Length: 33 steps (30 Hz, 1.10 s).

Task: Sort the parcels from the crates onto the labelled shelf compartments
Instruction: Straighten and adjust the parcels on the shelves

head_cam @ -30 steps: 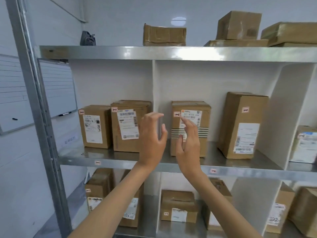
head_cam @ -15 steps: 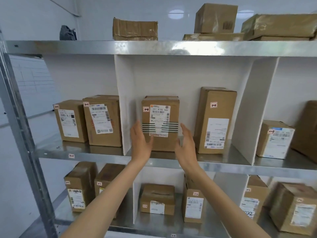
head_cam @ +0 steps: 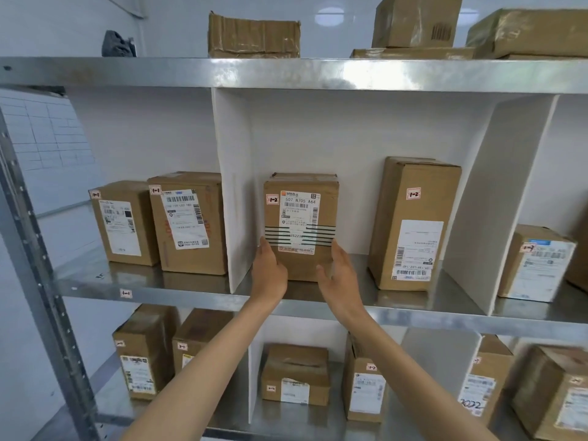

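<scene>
From my remote seat, the writing reads best on the striped parcel (head_cam: 300, 211). Its white shipping label says "S07 N705 A64" above a barcode, and a red-edged sticker at its upper left says "1-2". Black stripes run across the label, with "26223" between them (the small print below is too fine for me).

This parcel stands on the middle shelf (head_cam: 143, 283), just right of the white divider (head_cam: 229, 202). It is upright with its long axis vertical, its label faces me and the text is the right way up.

My left hand (head_cam: 269, 275) lies against the parcel's lower left side and my right hand (head_cam: 339, 276) against its lower right side. The fingers of both are straight, the palms face each other, and the hands are only as far apart as the parcel is wide.

Further right of the divider stands a tall parcel (head_cam: 413, 192), also upright and stickered "1-2". Its label is upside down.

Left of the divider, a neighbouring parcel (head_cam: 187, 259) and an outer parcel (head_cam: 127, 249) each carry a "1-1" sticker. A small tag (head_cam: 126, 293) on the shelf's front edge below them also reads "1-1".
</scene>
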Available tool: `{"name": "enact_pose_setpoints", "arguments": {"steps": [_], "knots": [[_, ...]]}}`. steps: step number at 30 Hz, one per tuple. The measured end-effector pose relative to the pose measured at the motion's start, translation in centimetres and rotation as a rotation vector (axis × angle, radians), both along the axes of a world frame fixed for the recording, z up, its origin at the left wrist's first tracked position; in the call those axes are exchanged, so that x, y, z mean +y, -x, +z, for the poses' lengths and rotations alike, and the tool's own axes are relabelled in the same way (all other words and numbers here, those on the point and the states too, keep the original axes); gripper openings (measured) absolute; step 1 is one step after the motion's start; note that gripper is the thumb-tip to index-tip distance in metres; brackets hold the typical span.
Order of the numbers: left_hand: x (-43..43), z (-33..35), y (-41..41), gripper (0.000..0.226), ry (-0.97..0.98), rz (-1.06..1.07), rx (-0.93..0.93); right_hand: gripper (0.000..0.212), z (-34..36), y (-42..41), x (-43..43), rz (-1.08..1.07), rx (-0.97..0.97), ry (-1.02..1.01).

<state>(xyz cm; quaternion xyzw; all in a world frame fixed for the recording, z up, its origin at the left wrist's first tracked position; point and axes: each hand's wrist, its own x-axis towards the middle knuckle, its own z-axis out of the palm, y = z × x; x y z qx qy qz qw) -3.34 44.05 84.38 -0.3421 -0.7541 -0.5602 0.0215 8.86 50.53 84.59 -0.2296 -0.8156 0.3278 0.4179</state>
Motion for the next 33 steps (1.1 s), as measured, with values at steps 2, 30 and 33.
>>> {"name": "enact_pose_setpoints", "arguments": {"steps": [2, 30, 33], "knots": [[0.2, -0.1, 0.3, 0.067, -0.012, -0.01, 0.011, 0.063, -0.2, 0.3, 0.0, -0.004, 0.014, -0.013], [12.8, 0.7, -14.1, 0.071, -0.135, -0.421, 0.143, 0.058, 1.5, -11.6, 13.5, -0.211, 0.184, 0.125], [13.4, 1.0, -14.6, 0.07, -0.161, -0.407, 0.102, 0.063, 1.1, -11.5, 13.7, -0.141, 0.176, 0.141]]}}
